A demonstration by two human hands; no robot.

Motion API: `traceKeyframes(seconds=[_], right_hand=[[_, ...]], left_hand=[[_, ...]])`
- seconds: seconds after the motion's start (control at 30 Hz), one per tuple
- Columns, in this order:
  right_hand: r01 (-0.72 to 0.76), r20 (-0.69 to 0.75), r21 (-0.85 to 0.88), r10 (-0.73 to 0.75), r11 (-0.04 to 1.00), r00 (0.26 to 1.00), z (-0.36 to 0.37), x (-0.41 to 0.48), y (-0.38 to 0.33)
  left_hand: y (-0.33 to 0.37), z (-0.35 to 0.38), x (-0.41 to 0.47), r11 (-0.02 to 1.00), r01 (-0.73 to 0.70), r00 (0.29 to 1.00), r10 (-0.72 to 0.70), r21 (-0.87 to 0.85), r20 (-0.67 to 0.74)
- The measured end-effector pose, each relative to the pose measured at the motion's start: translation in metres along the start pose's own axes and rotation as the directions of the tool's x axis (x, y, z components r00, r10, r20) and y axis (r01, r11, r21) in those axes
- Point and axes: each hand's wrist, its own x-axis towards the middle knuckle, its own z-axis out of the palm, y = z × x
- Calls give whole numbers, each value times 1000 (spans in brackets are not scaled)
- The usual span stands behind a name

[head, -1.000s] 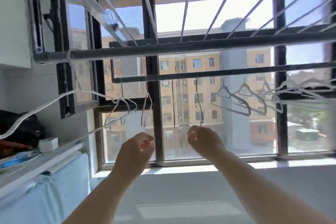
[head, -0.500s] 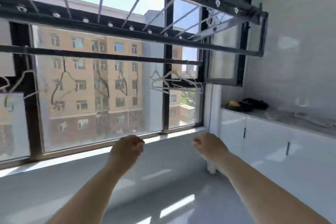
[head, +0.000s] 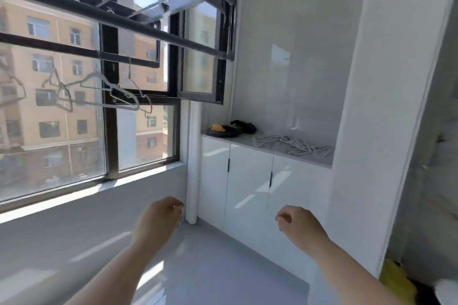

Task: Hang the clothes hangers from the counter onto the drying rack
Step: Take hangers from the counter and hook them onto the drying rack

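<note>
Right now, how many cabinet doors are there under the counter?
3, side by side: the left door beside the white pipe, the middle door, and the right door against the wall. None looks hidden.

Up to your left, the drying rack (head: 158, 33) runs before the window (head: 110, 131), with hung hangers (head: 109, 86) on its lower bar. Ahead on your right, the tabletop (head: 243, 142) carries a pile of hangers (head: 296, 146), with a dish (head: 223, 131) left of it, nearest the window.

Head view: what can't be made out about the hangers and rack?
- Pale tangled hangers on the white counter: head view, too small and overlapping to count.
- Dark metal drying rack: head view, cut off by top and left edges.
- Grey hangers hung on it: leftmost ones blurred, edge-cropped.
</note>
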Motion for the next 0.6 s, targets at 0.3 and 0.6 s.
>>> traceKeyframes(seconds=[0.3, 0.6], right_hand=[[-160, -65, -39, 157, 986, 985, -12, 123, 111], [-297, -70, -35, 295, 954, 953, -7, 297, 205]], left_hand=[[10, 159, 132, 997, -44, 989, 51, -56, 137], [36, 318, 303, 994, -52, 961, 75, -93, 266]])
